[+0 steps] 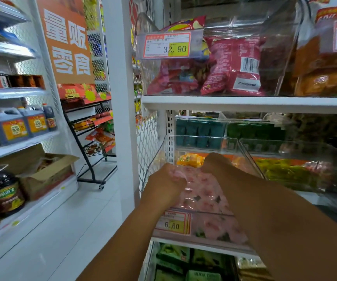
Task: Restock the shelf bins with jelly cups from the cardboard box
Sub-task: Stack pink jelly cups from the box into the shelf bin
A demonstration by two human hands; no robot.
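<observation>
- Watching the left hand (168, 182) first: its fingers are curled down at the near left corner of the pile, gripping what looks like one or two pink jelly cups (203, 196).
- Right hand (214, 162) reaches deeper in, wrist bent down over the back of the pile. Its fingers are hidden behind the back of the hand, so I cannot tell whether it grasps anything or only presses.
- Both hands are inside one clear bin (200, 137) on the middle shelf. A price tag (172, 224) reading 6.60 hangs on the bin's front.
- Pink cups cover the bin floor from the front lip back to the hands. Yellow packets (189, 160) show just behind them.
- Neighbouring bin (285, 173) to the right holds green packets. Red snack bags (232, 65) sit in a bin on the shelf above.
- Cardboard box (48, 175) sits well apart, on a low shelf across the aisle, flaps open. I cannot make out its contents or say whether it is the supply box.
- My read on progress: this bin looks largely filled, and the hands seem to be settling or adding cups. I cannot tell from here how many cups are left, or whether other bins need jelly cups.
</observation>
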